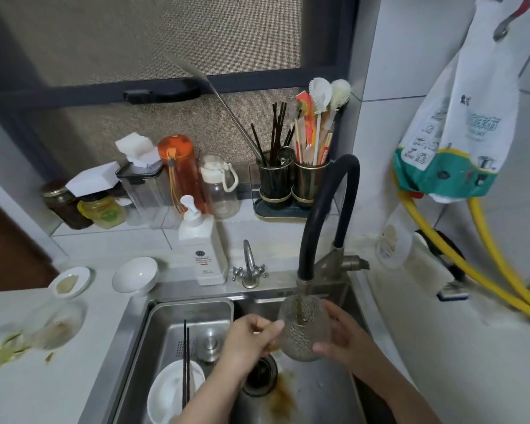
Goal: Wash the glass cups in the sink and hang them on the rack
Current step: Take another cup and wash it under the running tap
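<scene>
A textured glass cup [303, 328] is held over the steel sink [325, 390], right under the black hose faucet [306, 280], and water runs into it. My right hand [343, 335] curls round the cup's right side. My left hand [248, 341] grips its left side with the thumb on the glass. Brown liquid runs across the sink floor toward the drain [262, 376]. Another glass [55, 322] stands on the counter at the left. No rack shows in this view.
A white bowl [169, 393] with dark chopsticks [185, 362] lies in the sink's left basket. A soap pump bottle [201, 252], a small tap [250, 267], white bowls [135, 275], jars and a utensil holder [291, 185] line the back. Yellow hoses [484, 270] hang at the right.
</scene>
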{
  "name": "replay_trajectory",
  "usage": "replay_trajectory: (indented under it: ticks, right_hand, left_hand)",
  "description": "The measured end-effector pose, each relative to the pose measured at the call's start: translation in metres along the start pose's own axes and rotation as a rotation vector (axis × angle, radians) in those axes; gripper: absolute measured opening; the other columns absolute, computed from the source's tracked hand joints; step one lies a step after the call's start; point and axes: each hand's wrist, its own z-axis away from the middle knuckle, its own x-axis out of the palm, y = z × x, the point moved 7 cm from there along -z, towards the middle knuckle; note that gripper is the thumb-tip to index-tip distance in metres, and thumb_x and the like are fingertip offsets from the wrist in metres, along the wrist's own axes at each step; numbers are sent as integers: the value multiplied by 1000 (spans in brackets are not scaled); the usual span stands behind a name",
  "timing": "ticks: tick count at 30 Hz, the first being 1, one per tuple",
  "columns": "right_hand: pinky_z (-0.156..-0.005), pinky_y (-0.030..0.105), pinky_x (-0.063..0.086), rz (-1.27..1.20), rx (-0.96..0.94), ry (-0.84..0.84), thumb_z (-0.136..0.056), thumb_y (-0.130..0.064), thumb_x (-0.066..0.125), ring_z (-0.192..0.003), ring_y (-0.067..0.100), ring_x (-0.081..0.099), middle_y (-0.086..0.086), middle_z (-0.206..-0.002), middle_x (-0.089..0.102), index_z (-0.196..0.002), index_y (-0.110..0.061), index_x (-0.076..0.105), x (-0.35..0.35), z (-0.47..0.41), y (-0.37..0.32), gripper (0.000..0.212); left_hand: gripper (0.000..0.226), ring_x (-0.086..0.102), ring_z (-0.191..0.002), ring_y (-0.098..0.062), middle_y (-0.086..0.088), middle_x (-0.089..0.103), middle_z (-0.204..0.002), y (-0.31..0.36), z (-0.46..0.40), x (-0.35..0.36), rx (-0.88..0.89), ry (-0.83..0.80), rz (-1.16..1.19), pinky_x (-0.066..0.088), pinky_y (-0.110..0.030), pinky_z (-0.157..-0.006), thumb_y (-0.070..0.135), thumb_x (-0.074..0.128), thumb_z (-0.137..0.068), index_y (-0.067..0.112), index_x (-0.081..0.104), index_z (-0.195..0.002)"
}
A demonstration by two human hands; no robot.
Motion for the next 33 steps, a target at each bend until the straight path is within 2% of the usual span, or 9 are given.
replay_trajectory:
  ticks: [3,6,9,12,14,18,22,28,33]
  right_hand:
    - [-81,16,52,29,53,-22,-73,-1,78,-111,5,63,-10,-123,65,-131,-28,48,-8,-6,1,70]
    - [-78,13,52,36,77,-1,-74,-12,75,-105,0,65,-10,-117,69,-125,-30,55,-24,-15,-2,57]
    - [-72,3,47,66,69,255,-83,-13,70,-92,-11,64,-10,-109,68,-107,-31,64,-61,-33,-1,31]
    - [-90,22,43,260,83,550,-89,-20,65,-105,10,59,-1,-117,64,-116,-19,63,-104,-50,7,28]
    - [-97,31,40,349,84,641,-90,-19,63,-110,19,55,5,-122,60,-120,-15,59,-124,-62,10,30]
    - [-101,33,38,528,69,649,-90,-11,62,-117,30,55,15,-128,58,-128,-4,55,-142,-88,16,38]
    - [-95,37,41,689,73,658,-95,-5,53,-109,35,60,20,-114,67,-115,0,65,-154,-103,18,24]
    - [-78,30,42,715,36,686,-94,-2,51,-92,34,65,18,-100,72,-107,-2,71,-160,-104,21,24]
    - [-86,29,41,708,10,671,-92,6,50,-101,35,64,19,-106,71,-105,2,71,-164,-103,18,25]
  left_hand:
    - [23,54,-44,1,5,62,-52,-2,0,2,34,66,36,41,-12,-46,8,76,-80,9,60,-64]
    - [19,60,-56,-3,1,68,-60,-6,0,5,63,121,59,47,-15,-59,9,78,-77,10,64,-64]
    - [16,65,-69,-12,-2,75,-73,-9,-2,8,84,159,44,50,-26,-73,13,80,-76,10,68,-67]
    - [14,67,-70,-11,-3,77,-75,-11,-3,11,102,180,85,51,-21,-71,12,81,-75,6,69,-67]
    - [14,68,-72,-13,-6,77,-78,-9,-3,14,108,182,126,51,-25,-74,9,80,-75,2,70,-71]
    - [11,68,-70,-9,-7,77,-80,-2,-3,18,128,181,177,52,-20,-69,6,78,-75,1,70,-73]
    - [11,63,-58,-4,-1,73,-66,4,-5,20,133,181,215,48,-13,-57,4,77,-75,6,70,-68]
    - [7,61,-63,-11,-2,71,-63,5,-7,22,120,184,237,48,-28,-68,9,79,-73,9,73,-70]
    - [6,62,-68,-15,-2,71,-65,7,-5,24,109,178,263,49,-31,-73,8,79,-72,8,73,-70]
